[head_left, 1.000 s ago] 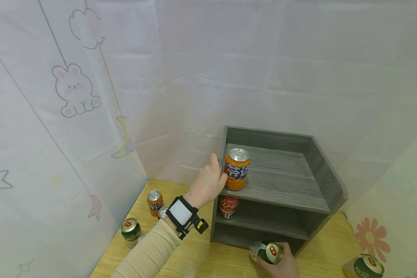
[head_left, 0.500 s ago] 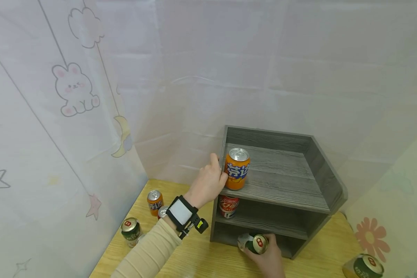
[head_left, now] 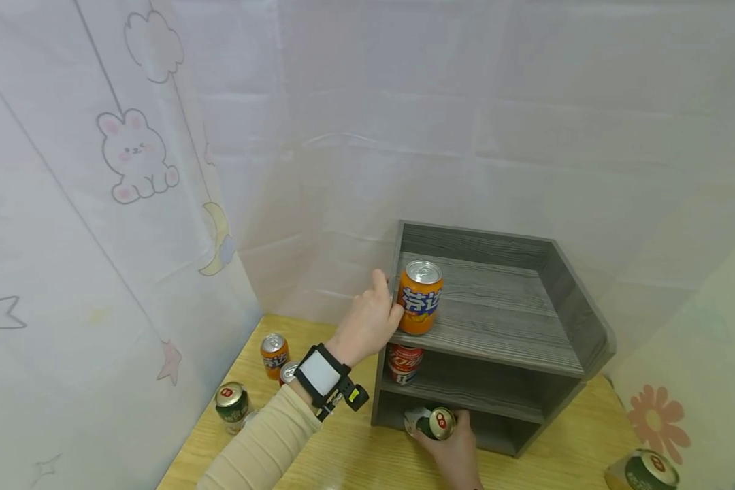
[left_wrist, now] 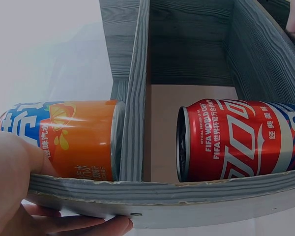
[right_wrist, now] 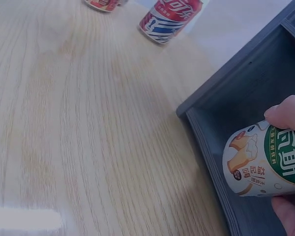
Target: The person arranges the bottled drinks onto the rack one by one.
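Pale curtains printed with a rabbit, a moon and stars [head_left: 136, 158] were hung behind a light wooden table [head_left: 355, 463], on which a grey wood-grain shelf unit with three levels [head_left: 496, 340] was stood.

At the left of the table a green can with a gold lid [head_left: 231, 405] was stood upright, and near it a small orange can [head_left: 273, 354] with a further silver can top [head_left: 288, 372] just beside it.

The left hand [head_left: 367, 320], with a cream sleeve [head_left: 263, 446] and a black wrist strap with a white panel [head_left: 322, 376] behind it, was laid against the left side wall of the unit, its thumb touching the orange and blue soda can [head_left: 419, 297] stood upright at the left of the top shelf; in the left wrist view the fingers [left_wrist: 83, 226] were seen curled under the edge of the board, so the hand was clamped on the shelf wall rather than round the can [left_wrist: 64, 137].

On the middle shelf, directly below, a red cola can [head_left: 403, 363] was stood.

At the mouth of the bottom level a green and white can [head_left: 431, 422] was held on its side, gripped by the curled fingers of the right hand [head_left: 453, 452]; the right wrist view showed it [right_wrist: 268, 160] at the opening, just above the table.

At the far right a second green can [head_left: 646, 471] was lying at the table edge
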A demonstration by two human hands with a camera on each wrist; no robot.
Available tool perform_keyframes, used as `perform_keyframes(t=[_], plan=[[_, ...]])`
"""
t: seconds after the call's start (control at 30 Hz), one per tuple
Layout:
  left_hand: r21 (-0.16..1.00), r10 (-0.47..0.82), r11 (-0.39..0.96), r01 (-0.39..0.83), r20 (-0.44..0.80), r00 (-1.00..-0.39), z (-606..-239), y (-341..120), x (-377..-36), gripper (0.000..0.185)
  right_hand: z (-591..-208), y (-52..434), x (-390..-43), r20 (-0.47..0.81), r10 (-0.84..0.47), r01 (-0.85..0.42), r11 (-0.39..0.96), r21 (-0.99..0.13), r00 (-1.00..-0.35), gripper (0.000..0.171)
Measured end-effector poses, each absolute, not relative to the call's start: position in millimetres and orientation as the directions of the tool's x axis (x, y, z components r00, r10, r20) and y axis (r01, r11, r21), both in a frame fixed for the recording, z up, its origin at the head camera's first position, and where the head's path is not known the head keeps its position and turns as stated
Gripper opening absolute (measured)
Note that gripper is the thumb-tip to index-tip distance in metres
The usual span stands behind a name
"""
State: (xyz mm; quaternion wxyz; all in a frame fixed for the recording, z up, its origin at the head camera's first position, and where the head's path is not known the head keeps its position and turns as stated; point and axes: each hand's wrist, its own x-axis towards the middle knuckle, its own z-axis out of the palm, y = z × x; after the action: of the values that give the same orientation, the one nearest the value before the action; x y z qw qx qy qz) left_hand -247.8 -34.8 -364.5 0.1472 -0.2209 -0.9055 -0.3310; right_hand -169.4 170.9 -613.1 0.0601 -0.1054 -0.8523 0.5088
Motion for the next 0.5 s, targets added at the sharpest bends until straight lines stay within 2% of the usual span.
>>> perform_keyframes(t=[0.2,0.5], plan=[[0.537,0.301,0.685,0.493,0.407,-0.862,-364,-35,-248,0.029,-619,162,-179,0.017,0.256,0.114,0.487,-0.866,-0.967,0.093],[0.543,0.301,0.681,0.491,0.404,-0.864,-365,-35,-249,0.031,-614,149,-189,-0.047,0.258,0.177,0.508,-0.843,-0.965,0.094]])
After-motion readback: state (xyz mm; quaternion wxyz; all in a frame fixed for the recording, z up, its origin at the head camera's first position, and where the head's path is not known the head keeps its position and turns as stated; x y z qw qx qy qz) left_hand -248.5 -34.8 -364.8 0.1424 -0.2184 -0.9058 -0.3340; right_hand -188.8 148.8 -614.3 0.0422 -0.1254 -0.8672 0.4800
